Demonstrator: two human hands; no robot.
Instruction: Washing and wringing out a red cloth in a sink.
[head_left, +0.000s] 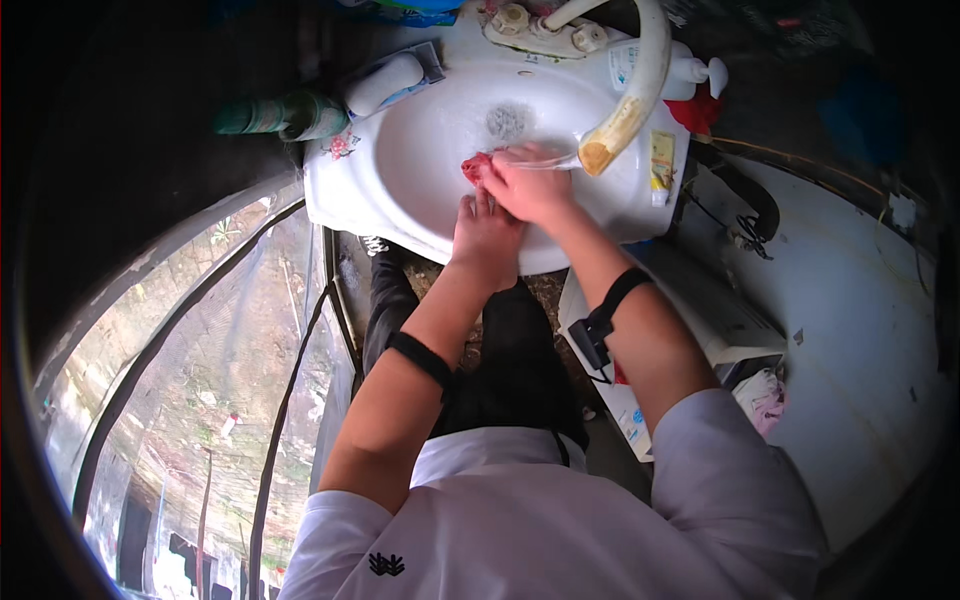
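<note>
A small, wet red thing (475, 169), whose kind I cannot tell, lies between my hands over the white ceramic washbasin (420, 187). My right hand (531, 180) is closed on it, somewhat blurred, under the thin water stream from the curved, stained spout (611, 139). My left hand (487, 229) is just below, its fingertips touching or close to the red thing and my right hand; whether it grips anything is hidden. Beyond both hands, the drain (508, 121) shows in the bowl.
Tap knobs (511, 19) are at the basin's back. A pump bottle (679, 75) and a yellow tube (661, 169) stand or lie on the right rim. At the left are a white soap-like bar (386, 84) and a green bottle (311, 115). A white cabinet (600, 367) is beside my right arm.
</note>
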